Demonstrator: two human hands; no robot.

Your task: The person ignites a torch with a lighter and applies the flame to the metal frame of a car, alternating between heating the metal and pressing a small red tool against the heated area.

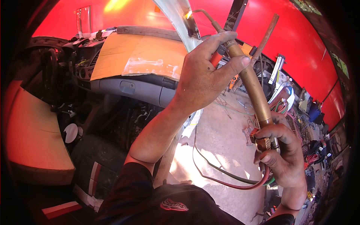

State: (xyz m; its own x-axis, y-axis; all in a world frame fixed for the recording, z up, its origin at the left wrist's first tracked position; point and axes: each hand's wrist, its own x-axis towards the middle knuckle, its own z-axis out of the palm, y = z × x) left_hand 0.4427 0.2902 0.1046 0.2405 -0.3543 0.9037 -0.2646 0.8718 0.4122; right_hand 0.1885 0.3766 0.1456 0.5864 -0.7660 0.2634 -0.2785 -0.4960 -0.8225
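A brass gas welding torch (254,90) runs slantwise across the upper right, its bent tip at the top left. A small bright flame (188,14) shows at the tip, close by a pale metal car pillar (179,18) with a dark scorched patch. My left hand (206,71) is closed round the torch near its neck, thumb and forefinger on the barrel. Lower down, my right hand (283,150) grips the valve end, with fingers at the brass valve knob (262,143). A red hose (240,186) and a green hose (221,170) hang from that end.
Orange cardboard (146,52) covers part of the car dashboard (131,85). A dark seat (99,153) and a steering wheel (48,69) are at left. Tools and cables clutter the concrete floor (225,138) along the right, below a red sheet wall (288,30).
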